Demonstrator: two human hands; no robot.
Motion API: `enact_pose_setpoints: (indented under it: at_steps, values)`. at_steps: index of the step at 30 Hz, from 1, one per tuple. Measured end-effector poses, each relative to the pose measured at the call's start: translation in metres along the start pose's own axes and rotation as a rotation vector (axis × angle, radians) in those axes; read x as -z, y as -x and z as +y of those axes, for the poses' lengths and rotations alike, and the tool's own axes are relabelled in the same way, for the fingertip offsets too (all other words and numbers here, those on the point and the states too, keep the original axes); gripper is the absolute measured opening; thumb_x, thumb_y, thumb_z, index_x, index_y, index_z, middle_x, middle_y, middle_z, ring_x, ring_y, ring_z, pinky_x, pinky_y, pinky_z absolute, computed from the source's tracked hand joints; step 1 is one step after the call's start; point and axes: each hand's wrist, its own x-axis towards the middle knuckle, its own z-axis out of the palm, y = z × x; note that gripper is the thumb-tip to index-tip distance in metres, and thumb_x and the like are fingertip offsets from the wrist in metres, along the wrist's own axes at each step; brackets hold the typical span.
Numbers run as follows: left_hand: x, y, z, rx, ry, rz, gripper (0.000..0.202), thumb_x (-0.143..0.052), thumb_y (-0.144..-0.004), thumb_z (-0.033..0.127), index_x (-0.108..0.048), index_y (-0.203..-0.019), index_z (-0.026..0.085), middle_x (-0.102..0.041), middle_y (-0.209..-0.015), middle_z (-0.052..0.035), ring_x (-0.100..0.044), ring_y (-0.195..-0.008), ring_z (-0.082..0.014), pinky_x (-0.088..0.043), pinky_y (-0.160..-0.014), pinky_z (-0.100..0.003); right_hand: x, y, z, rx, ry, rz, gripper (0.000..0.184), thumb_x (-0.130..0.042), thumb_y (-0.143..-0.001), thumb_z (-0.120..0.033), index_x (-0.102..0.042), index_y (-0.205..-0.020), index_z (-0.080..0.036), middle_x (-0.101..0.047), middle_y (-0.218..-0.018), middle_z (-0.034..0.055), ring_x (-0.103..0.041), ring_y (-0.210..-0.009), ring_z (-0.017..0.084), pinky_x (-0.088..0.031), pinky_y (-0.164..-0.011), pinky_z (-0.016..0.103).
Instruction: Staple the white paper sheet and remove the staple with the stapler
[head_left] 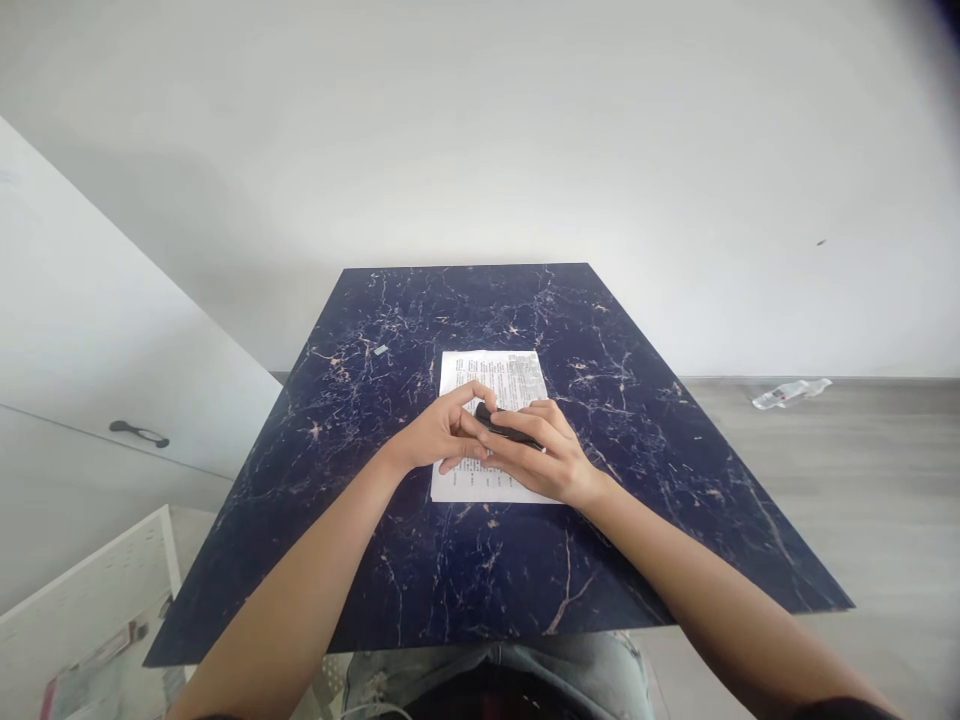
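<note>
Both hands meet over a printed sheet of paper (pixel 491 370) that lies on the dark blue marbled table. Between them is a small, long black stapler (pixel 517 433), partly covered by fingers. My right hand (pixel 551 455) is closed around it from the right, fingers along its body. At its left end, the bent fingers of my left hand (pixel 442 430) pinch it. The hands cover the middle of the paper, and I cannot tell whether more sheets lie under the top one.
A small pale piece (pixel 381 350) lies on the table (pixel 450 570) left of the paper. Thin staple-like bits (pixel 684 467) are at the right. A white cabinet (pixel 112 350) and a white bin (pixel 97 590) stand left. A clear plastic wrapper (pixel 791 394) is on the floor.
</note>
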Motion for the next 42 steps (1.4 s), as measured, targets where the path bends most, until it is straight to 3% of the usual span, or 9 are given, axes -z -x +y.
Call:
enact_pose_setpoints:
  at_steps: [16,21,24,27,29,32,35,39,42]
  values:
    - [-0.017,-0.009,-0.002,0.047,-0.17,0.168,0.044,-0.093,-0.075,0.037,-0.066,-0.103,0.017,-0.068,-0.057,0.0036,-0.057,-0.038,-0.0091,-0.046,-0.044,-0.019,0.005,-0.008,-0.003,-0.035,-0.094,-0.015,0.041,-0.072,-0.095,-0.015,-0.066,-0.133,-0.029,-0.079,-0.12,0.0045,-0.073,-0.1,0.022,-0.055,-0.08,0.042]
    - [-0.006,-0.004,0.002,0.053,-0.228,0.208,0.051,-0.09,-0.077,0.047,-0.069,-0.112,0.018,-0.079,-0.078,-0.0053,-0.057,-0.039,-0.0099,-0.043,-0.041,-0.022,0.009,-0.004,0.008,-0.038,-0.075,-0.014,0.041,-0.075,-0.093,-0.015,-0.067,-0.13,-0.03,-0.079,-0.119,0.0035,-0.073,-0.096,0.021,-0.054,-0.08,0.041]
    - [0.02,0.005,0.0,-0.014,-0.473,0.567,0.043,-0.062,-0.097,0.058,-0.07,-0.088,0.017,-0.074,-0.067,-0.005,-0.047,-0.035,-0.0083,-0.036,-0.041,-0.023,0.018,0.004,0.033,-0.127,0.013,-0.031,0.026,-0.073,-0.094,-0.017,-0.072,-0.116,-0.03,-0.08,-0.114,0.0022,-0.072,-0.092,0.022,-0.053,-0.081,0.043]
    - [0.055,0.02,-0.002,0.069,-0.937,1.028,0.044,-0.053,-0.102,0.049,-0.064,-0.071,0.019,-0.069,-0.062,-0.0048,-0.062,-0.054,-0.0154,-0.046,-0.061,-0.026,0.029,0.022,0.071,-0.354,0.109,-0.049,0.005,-0.071,-0.096,-0.026,-0.075,-0.098,-0.027,-0.08,-0.108,0.0031,-0.07,-0.094,0.025,-0.052,-0.085,0.046]
    - [0.076,0.031,-0.002,0.25,-1.248,1.172,0.038,-0.053,-0.101,0.043,-0.065,-0.072,0.021,-0.071,-0.069,-0.0073,-0.07,-0.072,-0.0221,-0.048,-0.073,-0.03,0.036,0.038,0.099,-0.513,0.149,-0.104,0.008,-0.07,-0.094,-0.032,-0.075,-0.092,-0.026,-0.08,-0.103,0.0044,-0.068,-0.092,0.027,-0.052,-0.085,0.046]
    - [0.098,0.041,-0.004,0.442,-1.392,1.311,0.026,-0.051,-0.1,0.036,-0.071,-0.092,0.021,-0.074,-0.084,-0.0101,-0.072,-0.087,-0.0284,-0.049,-0.081,-0.035,0.044,0.062,0.133,-0.759,0.194,-0.253,0.017,-0.074,-0.087,-0.04,-0.075,-0.081,-0.025,-0.079,-0.091,0.0063,-0.067,-0.08,0.027,-0.053,-0.079,0.044]
    - [0.106,0.042,-0.008,0.475,-1.462,1.249,0.026,-0.052,-0.1,0.033,-0.072,-0.108,0.02,-0.073,-0.103,-0.0148,-0.069,-0.104,-0.0315,-0.05,-0.093,-0.04,0.049,0.075,0.149,-0.887,0.216,-0.33,0.023,-0.073,-0.086,-0.046,-0.076,-0.078,-0.025,-0.078,-0.094,0.0072,-0.066,-0.078,0.027,-0.053,-0.078,0.044]
    - [0.106,0.038,-0.014,0.473,-1.588,1.133,0.044,-0.054,-0.1,0.038,-0.064,-0.138,0.018,-0.059,-0.139,-0.0217,-0.054,-0.132,-0.039,-0.044,-0.11,-0.049,0.051,0.075,0.148,-0.791,0.226,-0.453,0.025,-0.066,-0.091,-0.047,-0.08,-0.085,-0.026,-0.077,-0.11,0.0077,-0.065,-0.097,0.031,-0.053,-0.088,0.047]
    - [0.106,0.037,-0.017,0.516,-1.593,1.079,0.053,-0.045,-0.103,0.041,-0.055,-0.151,0.021,-0.05,-0.157,-0.0189,-0.045,-0.14,-0.0433,-0.041,-0.113,-0.058,0.049,0.076,0.144,-0.727,0.258,-0.503,0.035,-0.059,-0.097,-0.049,-0.081,-0.109,-0.024,-0.072,-0.122,0.0123,-0.062,-0.107,0.034,-0.051,-0.099,0.052]
